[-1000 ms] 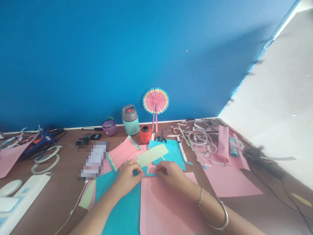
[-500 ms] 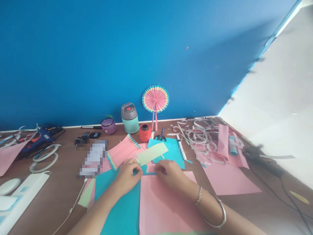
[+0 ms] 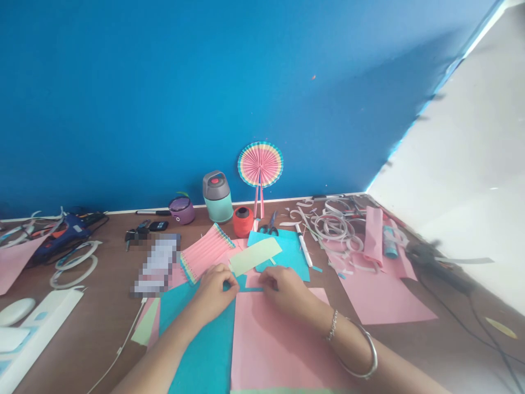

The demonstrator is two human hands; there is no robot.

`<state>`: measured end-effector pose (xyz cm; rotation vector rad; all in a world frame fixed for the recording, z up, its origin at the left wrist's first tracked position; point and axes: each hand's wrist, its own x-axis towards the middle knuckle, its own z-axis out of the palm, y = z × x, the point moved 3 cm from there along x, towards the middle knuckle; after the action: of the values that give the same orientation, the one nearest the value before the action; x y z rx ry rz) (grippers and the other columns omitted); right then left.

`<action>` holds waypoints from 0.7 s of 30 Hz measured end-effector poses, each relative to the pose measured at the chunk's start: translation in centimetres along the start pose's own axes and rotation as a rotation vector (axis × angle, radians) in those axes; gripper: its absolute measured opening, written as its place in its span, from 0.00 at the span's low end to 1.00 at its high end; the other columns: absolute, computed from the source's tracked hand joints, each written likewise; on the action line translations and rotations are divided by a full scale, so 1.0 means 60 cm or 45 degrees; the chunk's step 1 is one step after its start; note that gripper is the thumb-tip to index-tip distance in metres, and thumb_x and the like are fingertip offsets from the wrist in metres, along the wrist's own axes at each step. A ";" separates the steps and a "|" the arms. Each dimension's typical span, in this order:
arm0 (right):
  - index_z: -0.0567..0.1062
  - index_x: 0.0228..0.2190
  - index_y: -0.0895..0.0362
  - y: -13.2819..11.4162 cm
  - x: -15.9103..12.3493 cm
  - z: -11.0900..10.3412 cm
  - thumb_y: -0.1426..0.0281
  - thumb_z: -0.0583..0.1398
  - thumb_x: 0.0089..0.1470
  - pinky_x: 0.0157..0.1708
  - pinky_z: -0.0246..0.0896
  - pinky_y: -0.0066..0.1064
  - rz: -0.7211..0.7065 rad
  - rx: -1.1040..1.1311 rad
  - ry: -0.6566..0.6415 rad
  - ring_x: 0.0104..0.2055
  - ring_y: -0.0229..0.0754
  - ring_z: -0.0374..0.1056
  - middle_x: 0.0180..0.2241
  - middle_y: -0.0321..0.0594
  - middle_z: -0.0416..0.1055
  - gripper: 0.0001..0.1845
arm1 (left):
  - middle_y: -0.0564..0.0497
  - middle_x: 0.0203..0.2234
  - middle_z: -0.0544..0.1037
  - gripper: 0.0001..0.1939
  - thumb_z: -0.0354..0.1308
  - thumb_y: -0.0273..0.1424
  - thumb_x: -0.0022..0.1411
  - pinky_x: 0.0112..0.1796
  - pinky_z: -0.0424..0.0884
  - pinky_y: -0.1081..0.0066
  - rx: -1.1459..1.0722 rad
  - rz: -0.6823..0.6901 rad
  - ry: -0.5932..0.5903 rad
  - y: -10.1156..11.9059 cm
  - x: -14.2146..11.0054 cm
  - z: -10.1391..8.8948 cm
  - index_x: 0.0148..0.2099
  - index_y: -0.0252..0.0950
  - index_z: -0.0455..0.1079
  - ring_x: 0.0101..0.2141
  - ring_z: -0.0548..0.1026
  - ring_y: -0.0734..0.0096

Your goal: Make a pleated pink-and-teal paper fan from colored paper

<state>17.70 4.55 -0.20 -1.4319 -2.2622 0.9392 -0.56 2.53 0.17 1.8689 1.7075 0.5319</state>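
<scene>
My left hand [image 3: 214, 294] and my right hand [image 3: 284, 290] both pinch a narrow teal paper strip [image 3: 249, 289] stretched between them, at the top edge of a pink paper sheet [image 3: 270, 345]. A teal sheet [image 3: 205, 345] lies under my left forearm. Just beyond my fingers lie a pale green paper rectangle [image 3: 255, 255], another teal sheet [image 3: 287, 253] and a pleated pink paper piece [image 3: 206, 253]. My right wrist wears two bracelets.
At the blue wall stand a round paper fan [image 3: 260, 165], a mint jar [image 3: 217, 198], a red spool [image 3: 243, 221] and a purple tin [image 3: 182, 210]. Scissors [image 3: 268, 226], a marker [image 3: 304, 246], curled white strips [image 3: 334, 226] and pink sheets [image 3: 381, 298] lie right. A glue gun [image 3: 61, 232] lies left.
Both hands have stayed pinched on the teal strip in nearly the same place. The view has shifted slightly; nothing else on the table has moved.
</scene>
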 end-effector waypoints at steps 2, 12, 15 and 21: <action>0.73 0.28 0.58 0.001 0.000 0.001 0.81 0.53 0.43 0.29 0.46 0.27 -0.009 0.002 0.002 0.30 0.37 0.62 0.28 0.36 0.72 0.12 | 0.49 0.31 0.73 0.06 0.54 0.25 0.52 0.43 0.64 0.65 0.014 -0.008 0.002 0.001 0.001 0.000 0.25 0.37 0.69 0.40 0.70 0.62; 0.73 0.27 0.57 0.003 0.002 0.003 0.81 0.52 0.41 0.30 0.45 0.27 -0.027 -0.027 0.014 0.30 0.37 0.62 0.27 0.36 0.71 0.13 | 0.50 0.30 0.73 0.07 0.55 0.23 0.52 0.42 0.65 0.66 0.112 -0.025 0.039 0.004 -0.001 0.002 0.24 0.37 0.69 0.39 0.70 0.64; 0.74 0.29 0.57 0.006 0.003 0.005 0.81 0.53 0.42 0.30 0.46 0.27 -0.035 -0.020 0.021 0.30 0.38 0.62 0.27 0.36 0.71 0.14 | 0.51 0.30 0.73 0.07 0.55 0.23 0.51 0.41 0.65 0.66 0.134 -0.021 0.046 0.004 -0.001 0.003 0.24 0.37 0.69 0.39 0.70 0.64; 0.73 0.28 0.57 0.010 0.003 0.008 0.81 0.53 0.41 0.30 0.46 0.27 -0.051 -0.033 0.027 0.30 0.37 0.63 0.27 0.36 0.72 0.13 | 0.50 0.30 0.73 0.07 0.55 0.23 0.51 0.41 0.65 0.66 0.133 -0.008 0.047 0.004 0.000 0.003 0.24 0.37 0.69 0.39 0.70 0.64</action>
<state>17.76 4.72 -0.95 -1.3955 -2.2868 0.8821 -0.26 2.49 0.15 1.9364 1.7959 0.4860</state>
